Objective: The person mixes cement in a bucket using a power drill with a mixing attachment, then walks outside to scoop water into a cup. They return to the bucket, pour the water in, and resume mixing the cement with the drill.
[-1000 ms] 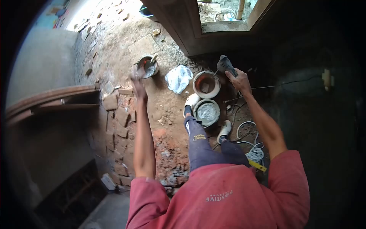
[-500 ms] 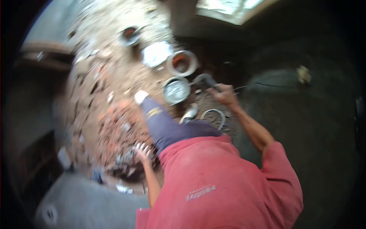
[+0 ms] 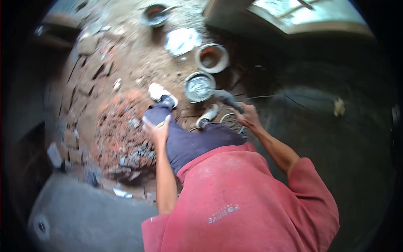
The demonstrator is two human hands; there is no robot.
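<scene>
My right hand (image 3: 247, 116) is wrapped round the handle end of a grey tool (image 3: 227, 99) with a rounded body; blur hides its exact kind. The tool points toward a metal bucket (image 3: 199, 87) of wet grey mix, near its rim. My left hand (image 3: 157, 131) is held above my thigh beside a heap of red-brown rubble (image 3: 121, 138). Its thumb and fingers are apart, and nothing shows in them.
A pale bucket (image 3: 226, 59) with reddish insides stands behind the metal one. Farther back are a bright white sheet or bag (image 3: 182, 41) and another pan (image 3: 155, 16). Loose bricks (image 3: 87, 46) litter the left ground. A dark grey wall (image 3: 327, 147) rises at right.
My left hand has moved from low over the rubble up and forward to near my thigh. The right hand keeps its hold on the tool, slightly lower. The view has shifted.
</scene>
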